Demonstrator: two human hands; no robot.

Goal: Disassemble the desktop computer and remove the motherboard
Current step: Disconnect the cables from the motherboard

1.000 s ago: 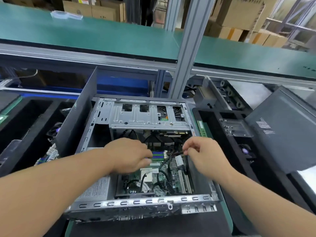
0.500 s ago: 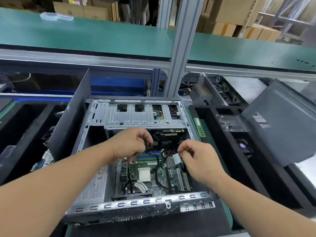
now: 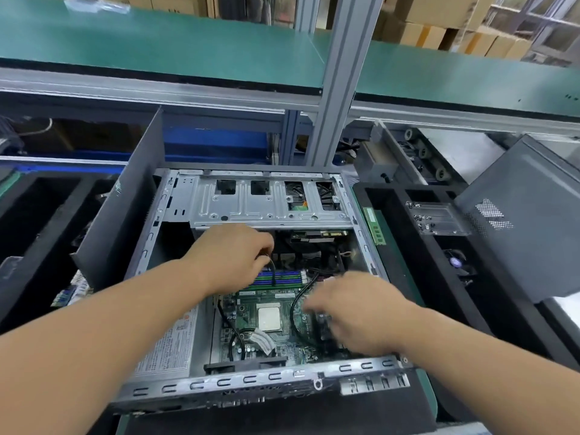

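Green and thin, the motherboard (image 3: 251, 312) lying flat in the open case (image 3: 219, 379) at lower centre looks stiff but fragile, best lifted by its bare edges, while the left hand (image 3: 233, 257) pinches a black cable (image 3: 272, 271) and the blurred right hand's (image 3: 351, 312) grip I cannot tell.

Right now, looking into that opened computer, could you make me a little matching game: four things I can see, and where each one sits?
Things:
1. left hand
2. right hand
3. silver processor
4. loose green memory stick

Places:
A. in the middle of the motherboard
B. outside the case, along its right edge
C. pinching a black cable above the memory slots
D. blurred, low over the board's right side

Pairs: 1-C, 2-D, 3-A, 4-B
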